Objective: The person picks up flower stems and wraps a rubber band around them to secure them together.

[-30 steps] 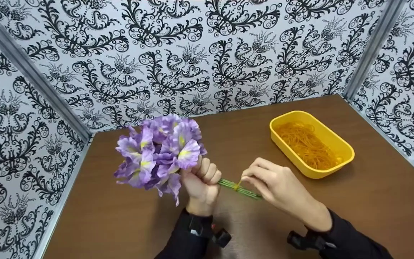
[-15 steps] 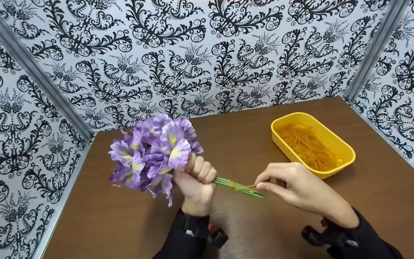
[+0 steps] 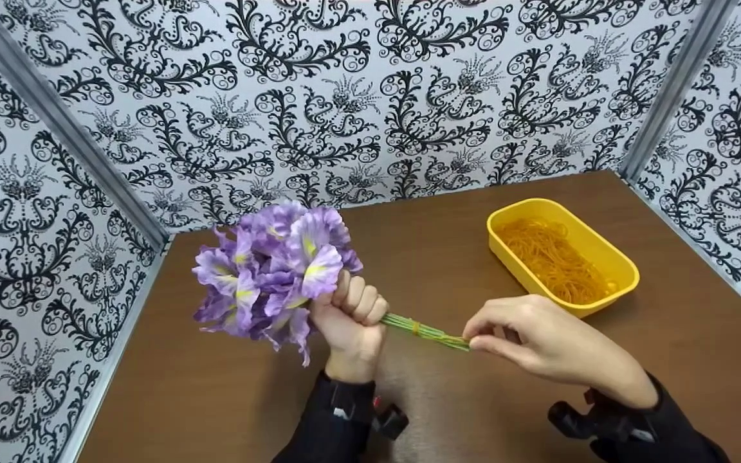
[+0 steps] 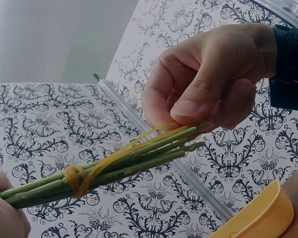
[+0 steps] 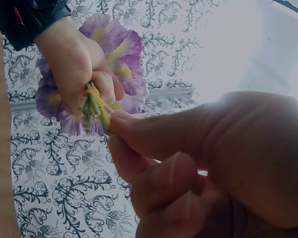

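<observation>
From the head camera, one bunch of purple flowers [image 3: 274,273] is held above the brown bench [image 3: 216,399] toward its left side, the left hand [image 3: 350,325] fisted round the green stems [image 3: 425,332] just below the blooms. A rubber band [image 3: 415,327] wraps the stems; the right hand [image 3: 538,341] pinches the stem tips. One yellow tub [image 3: 621,273] of rubber bands sits near the far right corner, apart from both hands. Patterned black-and-white walls enclose three sides of the bench. The left wrist camera shows the right hand [image 4: 208,84] pinching the stem ends [image 4: 153,151] and a stretched loop of the band [image 4: 74,178]. The right wrist camera shows the left hand [image 5: 77,74] gripping the stems [image 5: 91,109], with the right hand's fingers [image 5: 153,134] closed at their tips.
</observation>
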Action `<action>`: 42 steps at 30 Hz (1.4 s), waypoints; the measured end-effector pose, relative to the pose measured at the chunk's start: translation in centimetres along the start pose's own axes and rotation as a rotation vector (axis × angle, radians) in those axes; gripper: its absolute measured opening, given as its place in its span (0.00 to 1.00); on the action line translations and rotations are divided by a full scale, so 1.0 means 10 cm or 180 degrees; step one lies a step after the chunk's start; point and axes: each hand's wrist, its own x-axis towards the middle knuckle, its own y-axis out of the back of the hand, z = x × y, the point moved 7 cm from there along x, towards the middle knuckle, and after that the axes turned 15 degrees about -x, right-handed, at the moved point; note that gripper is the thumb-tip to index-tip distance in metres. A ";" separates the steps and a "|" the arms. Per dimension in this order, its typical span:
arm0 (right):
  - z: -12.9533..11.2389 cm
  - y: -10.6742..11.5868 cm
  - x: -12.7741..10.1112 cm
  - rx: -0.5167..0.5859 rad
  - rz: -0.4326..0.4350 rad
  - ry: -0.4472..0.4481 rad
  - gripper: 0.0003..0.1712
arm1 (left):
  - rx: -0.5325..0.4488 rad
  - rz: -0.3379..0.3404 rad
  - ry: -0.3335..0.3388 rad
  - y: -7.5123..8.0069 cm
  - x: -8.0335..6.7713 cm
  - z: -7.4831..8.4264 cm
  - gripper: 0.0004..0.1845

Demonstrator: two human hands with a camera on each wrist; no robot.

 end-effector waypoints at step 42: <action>-0.09 -0.01 0.13 0.0029 0.0537 0.0708 0.12 | -0.0173 0.0257 0.0406 0.06 -0.01 -0.10 0.21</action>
